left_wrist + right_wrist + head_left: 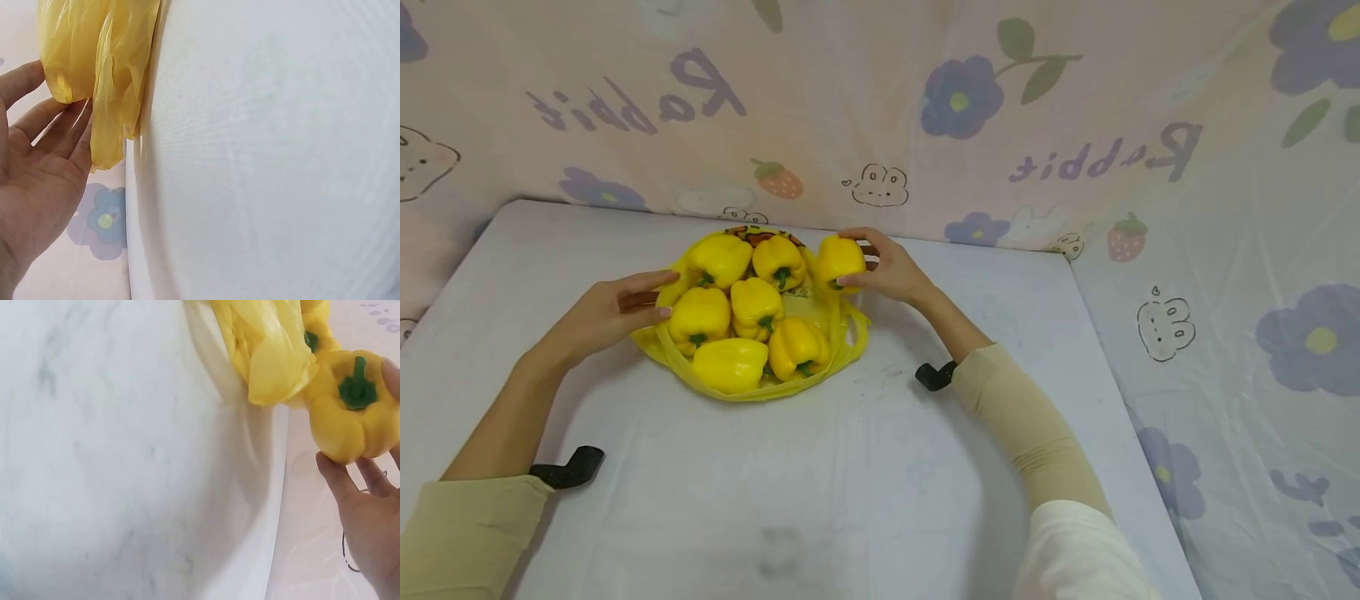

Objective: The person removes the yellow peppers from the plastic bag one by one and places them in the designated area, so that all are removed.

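Observation:
A yellow plastic bag (760, 392) lies open on the table with several yellow bell peppers (756, 308) inside, their green stems mostly facing me. At its left rim, my left hand (606, 317) touches the bag with thumb and fingers spread apart; the left wrist view shows these fingers (40, 119) against the yellow plastic, some tips hidden behind it. My right hand (887, 267) grips a single bell pepper (837, 260) at the bag's upper right edge. Seen from the right wrist, that pepper's green stem (358, 390) points toward the camera, with fingers below and beside it.
The white table (737, 500) extends toward me and to both sides. A patterned curtain (850, 108) hangs along its far edge and right side. Black curved pieces (576, 468) are at both wrists. The bag's handle loop (857, 333) sticks out to the right.

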The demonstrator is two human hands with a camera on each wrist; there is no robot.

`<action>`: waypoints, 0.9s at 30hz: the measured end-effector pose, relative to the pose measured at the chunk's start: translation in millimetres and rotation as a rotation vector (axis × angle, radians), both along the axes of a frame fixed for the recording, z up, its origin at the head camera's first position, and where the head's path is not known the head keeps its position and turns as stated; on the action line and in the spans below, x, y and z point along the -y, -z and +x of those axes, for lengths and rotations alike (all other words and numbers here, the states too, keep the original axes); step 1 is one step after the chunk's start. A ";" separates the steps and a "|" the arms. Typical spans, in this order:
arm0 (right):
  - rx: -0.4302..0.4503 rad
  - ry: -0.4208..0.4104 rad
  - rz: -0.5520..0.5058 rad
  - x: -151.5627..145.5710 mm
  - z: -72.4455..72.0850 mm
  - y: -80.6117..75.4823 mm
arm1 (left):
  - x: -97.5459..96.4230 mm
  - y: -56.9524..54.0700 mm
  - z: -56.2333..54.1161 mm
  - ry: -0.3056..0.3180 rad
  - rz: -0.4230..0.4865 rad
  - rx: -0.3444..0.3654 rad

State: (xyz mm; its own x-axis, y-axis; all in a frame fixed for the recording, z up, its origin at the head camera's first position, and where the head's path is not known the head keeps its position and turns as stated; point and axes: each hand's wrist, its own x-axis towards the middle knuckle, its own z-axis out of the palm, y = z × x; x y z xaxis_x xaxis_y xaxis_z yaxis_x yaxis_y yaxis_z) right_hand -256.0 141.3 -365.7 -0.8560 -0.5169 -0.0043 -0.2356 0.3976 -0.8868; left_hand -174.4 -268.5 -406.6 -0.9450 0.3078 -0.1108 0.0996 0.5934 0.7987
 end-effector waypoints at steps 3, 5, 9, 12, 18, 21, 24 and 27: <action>-0.011 0.018 0.002 -5.7 -1.0 -1.6 | -0.1 -0.2 0.0 -0.003 -0.002 -0.009; -0.020 0.026 -0.003 -10.7 -6.4 4.7 | -0.3 -0.5 0.1 -0.005 -0.004 -0.014; -0.044 0.048 0.010 -21.5 -19.0 20.7 | 0.3 -1.2 0.7 -0.002 0.002 0.004; -0.051 0.073 0.032 -29.3 -26.6 29.5 | 0.5 -1.2 0.5 0.005 -0.002 0.025; -0.056 0.116 0.025 -42.7 -34.3 34.8 | -0.1 -1.1 -1.6 0.020 -0.003 0.027; -0.049 0.136 0.036 -49.5 -39.6 37.3 | -0.4 -1.3 -2.2 0.022 0.009 0.023; -0.042 0.157 0.044 -56.0 -44.5 40.9 | -0.6 -1.4 -1.9 0.018 0.008 0.017; -0.032 0.180 0.044 -61.3 -47.1 44.0 | -0.3 -1.0 -1.6 0.019 0.016 0.007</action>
State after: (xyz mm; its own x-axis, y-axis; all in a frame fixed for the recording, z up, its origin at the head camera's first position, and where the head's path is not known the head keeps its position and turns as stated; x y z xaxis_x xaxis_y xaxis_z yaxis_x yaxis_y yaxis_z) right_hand -303.2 202.6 -409.7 -0.9349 -0.3550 0.0048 -0.1846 0.4744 -0.8608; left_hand -176.1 -268.2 -405.6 -0.9383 0.3272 -0.1120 0.1053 0.5787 0.8087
